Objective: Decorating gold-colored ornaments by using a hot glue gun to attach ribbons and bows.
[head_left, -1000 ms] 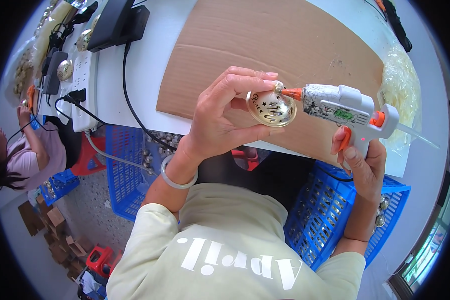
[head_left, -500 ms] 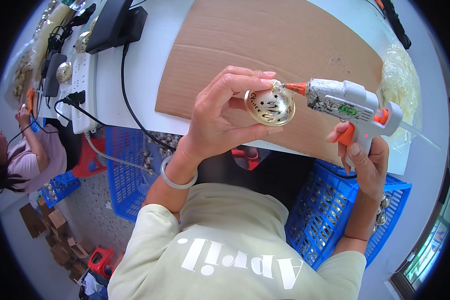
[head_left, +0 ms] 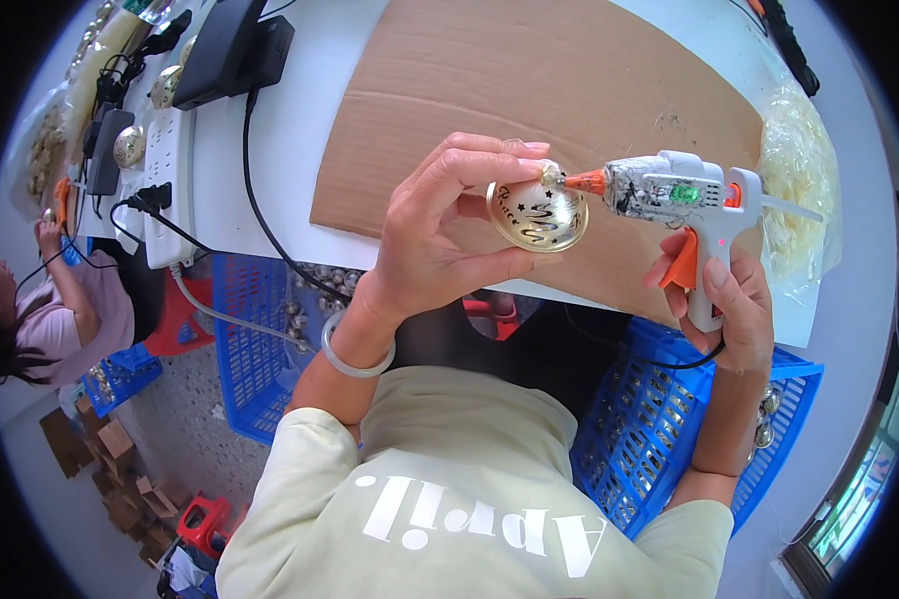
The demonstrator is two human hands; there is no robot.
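Between the thumb and fingers of my left hand (head_left: pixel 435 215) is a shiny gold bauble (head_left: pixel 537 215) with black lettering and stars. Its small cap points up, and the fingertips rest beside that cap. My right hand (head_left: pixel 724 304) is wrapped round the handle of a white glue gun (head_left: pixel 669 190) with an orange trigger and a clear glue stick out of its back. The gun's orange nozzle touches or nearly touches the bauble's cap from the right; I cannot tell which. Brown cardboard (head_left: pixel 569 90) lies on the table beneath both.
Blue baskets (head_left: pixel 644 429) with gold baubles stand below the table edge on both sides. A power strip (head_left: pixel 168 180), a black adapter (head_left: pixel 235 60) and cables lie at the left. A clear plastic bag (head_left: pixel 799 190) lies at the right. Another person (head_left: pixel 60 309) sits far left.
The glue gun has tilted so its back end is higher and its handle more upright, with the nozzle staying at the bauble's cap. My left hand and the bauble have hardly moved.
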